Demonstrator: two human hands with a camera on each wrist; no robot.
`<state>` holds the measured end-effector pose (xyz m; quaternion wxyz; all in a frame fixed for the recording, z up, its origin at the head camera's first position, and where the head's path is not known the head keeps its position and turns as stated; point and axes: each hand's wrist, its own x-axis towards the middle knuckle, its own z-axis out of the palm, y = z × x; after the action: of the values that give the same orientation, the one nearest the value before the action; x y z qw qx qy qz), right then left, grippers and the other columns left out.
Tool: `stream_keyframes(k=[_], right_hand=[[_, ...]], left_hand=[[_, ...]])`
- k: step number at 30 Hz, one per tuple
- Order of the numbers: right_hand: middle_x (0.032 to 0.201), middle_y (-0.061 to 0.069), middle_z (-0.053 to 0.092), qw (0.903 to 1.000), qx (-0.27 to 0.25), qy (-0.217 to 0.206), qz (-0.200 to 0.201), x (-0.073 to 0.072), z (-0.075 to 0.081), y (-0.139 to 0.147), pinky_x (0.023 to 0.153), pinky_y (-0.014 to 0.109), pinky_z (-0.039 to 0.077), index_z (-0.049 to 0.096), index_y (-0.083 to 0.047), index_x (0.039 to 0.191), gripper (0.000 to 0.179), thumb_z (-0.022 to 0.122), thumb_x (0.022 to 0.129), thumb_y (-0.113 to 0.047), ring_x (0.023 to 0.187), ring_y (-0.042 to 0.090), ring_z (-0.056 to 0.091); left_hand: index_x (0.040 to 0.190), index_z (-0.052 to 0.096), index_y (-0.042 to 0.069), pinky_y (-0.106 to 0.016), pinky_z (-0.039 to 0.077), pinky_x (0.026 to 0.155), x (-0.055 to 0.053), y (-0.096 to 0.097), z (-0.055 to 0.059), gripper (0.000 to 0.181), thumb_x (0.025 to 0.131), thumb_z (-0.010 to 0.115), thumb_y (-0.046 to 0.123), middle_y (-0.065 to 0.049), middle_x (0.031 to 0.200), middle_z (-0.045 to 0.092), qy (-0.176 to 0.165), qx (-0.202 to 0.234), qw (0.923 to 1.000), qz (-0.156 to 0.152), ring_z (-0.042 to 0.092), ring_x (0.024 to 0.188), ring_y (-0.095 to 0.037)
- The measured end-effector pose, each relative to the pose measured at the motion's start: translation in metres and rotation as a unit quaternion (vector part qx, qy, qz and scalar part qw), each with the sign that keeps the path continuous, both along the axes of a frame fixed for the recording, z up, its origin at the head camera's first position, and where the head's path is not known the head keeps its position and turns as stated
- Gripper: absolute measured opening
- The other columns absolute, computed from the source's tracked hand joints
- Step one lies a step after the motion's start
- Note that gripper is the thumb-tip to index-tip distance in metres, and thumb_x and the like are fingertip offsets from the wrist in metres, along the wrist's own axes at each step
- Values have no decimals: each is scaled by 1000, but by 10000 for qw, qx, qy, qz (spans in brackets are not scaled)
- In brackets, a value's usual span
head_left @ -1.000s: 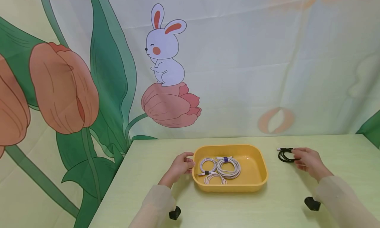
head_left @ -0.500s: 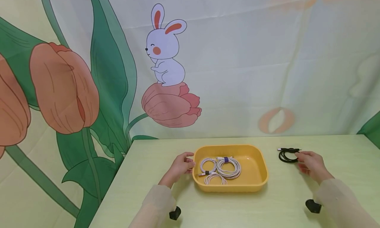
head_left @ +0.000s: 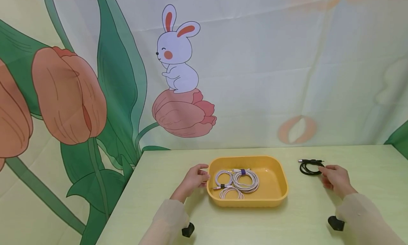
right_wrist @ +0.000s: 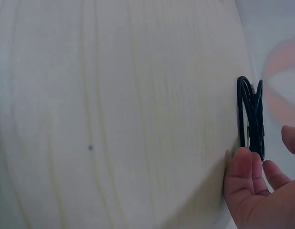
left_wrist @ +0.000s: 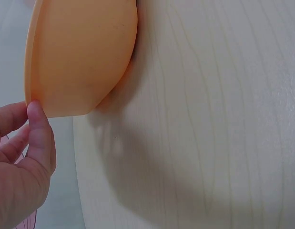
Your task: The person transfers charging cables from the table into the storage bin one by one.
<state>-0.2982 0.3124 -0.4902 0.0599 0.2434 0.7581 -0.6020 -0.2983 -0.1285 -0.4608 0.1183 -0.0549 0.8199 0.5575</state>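
A yellow plastic tray (head_left: 271,184) stands on the table with white coiled cables inside: a big coil (head_left: 255,183) with a purple strap, a small coil (head_left: 216,177), and another coil (head_left: 223,192) near a black strap. My left hand (head_left: 192,178) pinches the tray's left rim, thumb against the outer wall (left_wrist: 80,57) in the left wrist view. Farther right lies a black coiled cable (head_left: 310,162) with a metal plug. My right hand (head_left: 335,180) is beside its right end, fingertips close to the loop (right_wrist: 252,114), thumb and index finger spread apart in the right wrist view.
The pale wood-grain table (head_left: 153,195) ends at a hanging cloth backdrop (head_left: 255,96) printed with tulips and a rabbit. Below the sleeves show black wrist devices, one at the left (head_left: 188,230) and one at the right (head_left: 336,223).
My right hand has drawn back a little to the right from the black cable, uncovering its right end. The left hand and the tray have stayed put.
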Motion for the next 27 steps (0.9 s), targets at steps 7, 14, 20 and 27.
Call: stream_keyframes(k=[7,14,20,27], right_hand=[[76,2,50,9997,43,-29,-219,-2,-2,-1,54,26,49,24,5,132,66,54,85,-30,57,10,50],[75,3,49,9991,289,-10,-314,-3,-6,-2,51,25,48,29,6,129,62,54,85,-30,53,9,48],[77,3,49,9977,582,35,-338,-4,-8,-2,50,25,47,35,5,124,60,56,83,-33,52,8,47],[69,0,50,9921,1246,89,-80,-3,-11,-3,46,26,42,39,7,119,58,56,82,-35,47,9,47]], left_hand=[[123,46,5,-38,52,74,0,-1,1,41,84,55,1,-8,90,49,26,-5,10000,10,51,70,-14],[123,46,5,-38,52,73,1,-1,1,41,83,55,1,-8,90,50,46,8,10000,6,50,69,-14],[123,46,5,-39,52,74,1,-1,2,40,84,54,1,-8,90,49,52,39,10000,-16,51,70,-14],[123,46,5,-32,53,67,0,0,1,40,84,54,2,-9,90,49,12,11,10000,1,53,69,-15]])
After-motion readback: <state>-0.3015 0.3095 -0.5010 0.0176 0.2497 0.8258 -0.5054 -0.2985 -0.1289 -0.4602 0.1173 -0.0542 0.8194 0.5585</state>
